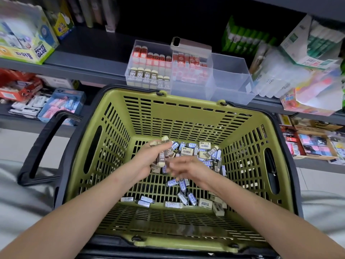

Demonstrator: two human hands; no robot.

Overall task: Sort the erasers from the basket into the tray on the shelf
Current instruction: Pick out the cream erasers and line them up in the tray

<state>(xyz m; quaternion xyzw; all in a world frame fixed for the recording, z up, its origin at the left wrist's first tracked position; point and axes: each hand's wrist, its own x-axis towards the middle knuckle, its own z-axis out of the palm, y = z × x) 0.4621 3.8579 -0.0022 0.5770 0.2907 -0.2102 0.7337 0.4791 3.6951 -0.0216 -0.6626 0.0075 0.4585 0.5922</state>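
Basket comes first: green, slatted, sitting under both sets of fingers, with loose erasers scattered over its floor beneath and beyond the fingertips. Clear tray stands on the shelf, well past the fingertips; some compartments hold upright rows, others are bare. Left hand grips a bundle of brown-sleeved erasers, fingers curled round it. Right hand is blurred just beside that bundle; I cannot tell whether its fingers pinch anything. These look like light, stiff little blocks with slick sleeves, so I'd pinch them across the long sides, a few at a time.
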